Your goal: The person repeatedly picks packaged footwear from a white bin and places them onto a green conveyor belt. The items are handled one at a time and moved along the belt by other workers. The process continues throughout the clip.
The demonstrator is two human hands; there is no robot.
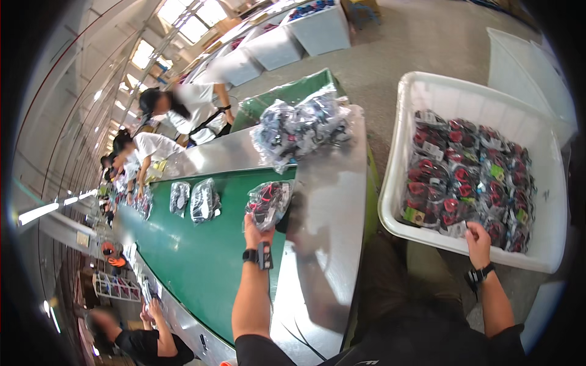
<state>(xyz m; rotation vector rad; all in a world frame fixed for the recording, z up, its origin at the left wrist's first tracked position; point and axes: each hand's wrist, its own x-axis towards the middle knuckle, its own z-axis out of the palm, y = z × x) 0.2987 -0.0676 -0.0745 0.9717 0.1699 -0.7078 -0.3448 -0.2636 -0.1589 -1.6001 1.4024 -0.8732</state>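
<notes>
My left hand [257, 230] grips the near end of a clear plastic bag of black-and-red shoes [267, 204], over the end of the green conveyor belt [207, 256]. Part of my fingers is hidden under the bag. Over the near side of a large white bin [394, 210], my right hand [478, 239] is closed in a pinch on the edge of a clear bag [456, 229]. That bag lies in the front row of several similar bagged black-and-red shoes [464, 177] packed in the bin. Both wrists carry dark straps with small devices.
Two more bagged pairs [204, 200] lie farther along the belt. A heap of clear-bagged items [302, 127] rests on the metal table edge [332, 189]. Co-workers [183, 113] stand along the far side, another person [146, 338] at lower left. White bins [320, 30] line the back.
</notes>
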